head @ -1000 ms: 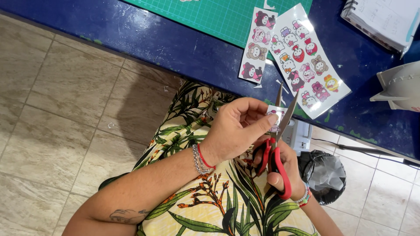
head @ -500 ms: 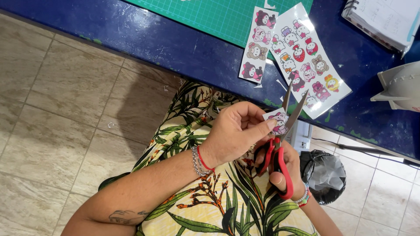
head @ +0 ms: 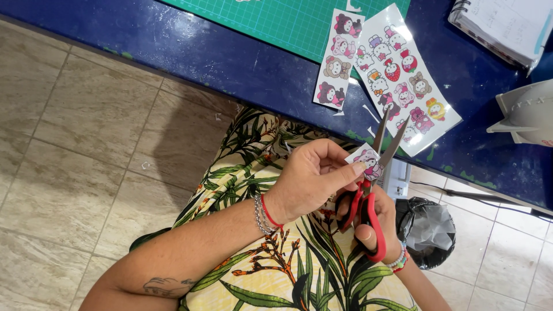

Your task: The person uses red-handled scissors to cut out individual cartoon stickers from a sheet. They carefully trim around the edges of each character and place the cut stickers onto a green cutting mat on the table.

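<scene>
My left hand (head: 314,181) pinches a small cut-out sticker (head: 367,161) between thumb and forefinger, over my lap. My right hand (head: 377,222) grips red-handled scissors (head: 368,198) whose blades are spread apart around the sticker's upper edge, tips pointing at the table. Two sticker sheets with cartoon figures lie on the blue table: a narrow strip (head: 339,57) and a wider sheet (head: 406,78) beside it.
A green cutting mat (head: 282,23) lies on the blue table (head: 173,46). A spiral notebook (head: 507,26) sits at top right, a grey-white object (head: 527,115) at the right edge. A black bin with a plastic liner (head: 426,230) stands on the tiled floor by my right side.
The scissor blades have spread wider and the sticker has turned slightly between my left fingers. Both hands stay in about the same place over my lap.
</scene>
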